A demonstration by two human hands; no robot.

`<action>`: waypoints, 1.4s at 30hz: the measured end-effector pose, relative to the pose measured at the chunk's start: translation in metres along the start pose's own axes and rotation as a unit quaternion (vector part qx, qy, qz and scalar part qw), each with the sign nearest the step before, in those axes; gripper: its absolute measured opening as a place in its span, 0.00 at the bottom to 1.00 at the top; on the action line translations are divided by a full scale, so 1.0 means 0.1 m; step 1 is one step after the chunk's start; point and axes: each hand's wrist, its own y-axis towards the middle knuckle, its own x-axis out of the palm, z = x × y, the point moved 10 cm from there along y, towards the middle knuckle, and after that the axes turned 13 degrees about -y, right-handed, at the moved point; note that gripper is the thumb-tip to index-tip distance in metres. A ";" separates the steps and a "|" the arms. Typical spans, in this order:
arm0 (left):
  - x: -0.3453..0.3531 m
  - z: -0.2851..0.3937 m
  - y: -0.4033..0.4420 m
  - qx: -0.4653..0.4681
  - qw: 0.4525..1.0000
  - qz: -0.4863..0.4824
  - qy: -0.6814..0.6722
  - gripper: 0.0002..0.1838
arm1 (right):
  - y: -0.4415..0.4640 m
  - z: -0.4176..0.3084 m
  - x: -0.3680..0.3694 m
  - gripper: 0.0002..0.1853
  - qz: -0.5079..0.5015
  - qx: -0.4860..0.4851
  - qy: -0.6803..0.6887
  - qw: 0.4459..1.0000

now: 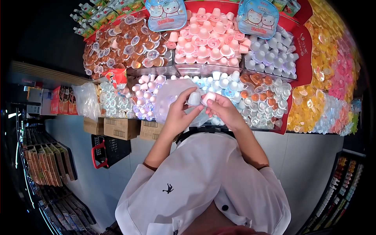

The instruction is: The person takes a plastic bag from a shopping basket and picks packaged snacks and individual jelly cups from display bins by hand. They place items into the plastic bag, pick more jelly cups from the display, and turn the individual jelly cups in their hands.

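Note:
My left hand [182, 111] is closed on a whitish jelly cup [194, 98], with thumb and fingers around its sides. Beside it, my right hand [225, 110] pinches a pale pink jelly cup [209, 98] by its edge. The two cups are held close together, and I cannot tell whether they touch. Behind and under my hands, a translucent plastic bag [165, 102] lies over the front bins. White and pale purple cups [145, 94] show to its left, and pale blue and white cups [223, 83] lie just beyond my hands.
Farther back are bins of brown cups [125, 41], pink cups [205, 35] and lavender cups [274, 55]. Yellow cups [307, 105] fill the right side. Cardboard boxes [121, 128] and a black basket with a red handle [113, 150] stand at lower left.

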 end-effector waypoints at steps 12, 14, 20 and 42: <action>0.09 -0.21 0.02 -0.033 0.999 -0.036 -0.009 0.34 | -0.19 0.03 -0.19 0.18 0.047 -0.018 0.012 0.999; 0.09 -0.21 0.02 -0.032 0.998 -0.040 -0.020 0.34 | -0.21 0.05 -0.22 0.18 0.051 -0.020 0.007 0.998; 0.15 -0.16 0.06 -0.008 0.998 -0.051 -0.030 0.34 | -0.28 -0.06 -0.22 0.18 0.073 -0.035 -0.005 0.997; 0.76 -0.12 0.40 -0.045 0.980 -0.134 -0.141 0.35 | -0.47 -0.13 -0.56 0.21 0.138 -0.065 0.030 0.988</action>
